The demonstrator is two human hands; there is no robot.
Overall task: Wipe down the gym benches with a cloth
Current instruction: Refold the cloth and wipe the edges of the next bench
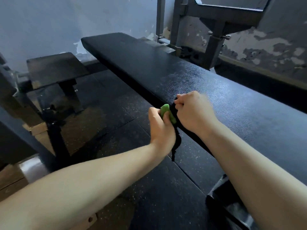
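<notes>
A long black padded gym bench (191,77) runs from the far left to the near right. A cloth (175,117), dark with a green part, is bunched at the bench's left edge. My left hand (160,125) grips the green part just off the edge. My right hand (191,112) has its fingers curled round the dark part on top of the pad. A dark tail of the cloth hangs down below my left wrist.
A smaller black bench (54,68) on a metal stand sits to the left. A grey steel rack frame (214,30) stands behind the long bench by the peeling wall. Dark speckled rubber flooring (116,113) lies between the benches.
</notes>
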